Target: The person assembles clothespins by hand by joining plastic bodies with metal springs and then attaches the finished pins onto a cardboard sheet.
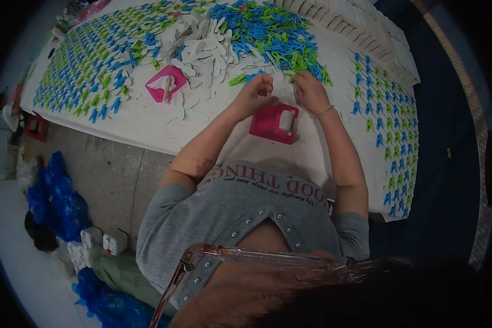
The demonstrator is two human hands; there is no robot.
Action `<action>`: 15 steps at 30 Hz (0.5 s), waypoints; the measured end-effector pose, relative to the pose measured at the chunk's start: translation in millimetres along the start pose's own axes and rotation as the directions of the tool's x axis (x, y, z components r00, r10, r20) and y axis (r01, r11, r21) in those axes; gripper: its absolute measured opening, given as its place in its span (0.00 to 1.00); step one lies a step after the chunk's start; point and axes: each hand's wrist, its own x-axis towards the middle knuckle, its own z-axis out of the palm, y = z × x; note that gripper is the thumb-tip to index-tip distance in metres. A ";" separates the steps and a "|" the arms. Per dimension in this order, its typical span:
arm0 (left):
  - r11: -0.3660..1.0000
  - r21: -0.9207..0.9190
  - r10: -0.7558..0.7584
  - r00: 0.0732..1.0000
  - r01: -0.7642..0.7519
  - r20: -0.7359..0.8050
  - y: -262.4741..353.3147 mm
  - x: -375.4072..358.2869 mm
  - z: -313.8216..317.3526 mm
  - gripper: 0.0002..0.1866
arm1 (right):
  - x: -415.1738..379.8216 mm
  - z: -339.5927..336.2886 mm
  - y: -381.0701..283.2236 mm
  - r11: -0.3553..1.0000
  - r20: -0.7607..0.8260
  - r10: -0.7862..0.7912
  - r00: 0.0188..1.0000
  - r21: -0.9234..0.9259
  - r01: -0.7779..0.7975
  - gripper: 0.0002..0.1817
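Note:
My left hand (255, 94) is raised over the white table, its fingers curled in with the tips together; what they hold, if anything, I cannot tell. Just beyond its fingers lies a blue clip (255, 75) next to a green clip (238, 80). Opposite it, my right hand (311, 93), with a beaded bracelet at the wrist, has thumb and fingers drawn together beside the large heap of green and blue clips (273, 35). A pink tape dispenser (263, 124) with a white roll sits close below both hands.
Rows of blue and green clips (87, 65) cover the table's left side; more rows (385, 126) line the right. White flat pieces (205, 46) are piled behind a second pink dispenser (176, 78). Stacked white cards (361, 27) stand at back right. Blue plastic bags (60, 197) lie on the floor.

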 end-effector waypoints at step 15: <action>0.900 -0.409 -0.152 0.988 0.152 0.033 12.1 2.9 -9.7 0.19 | -16.5 -50.4 -13.7 0.953 -0.166 0.238 0.957 0.228 -0.197 0.09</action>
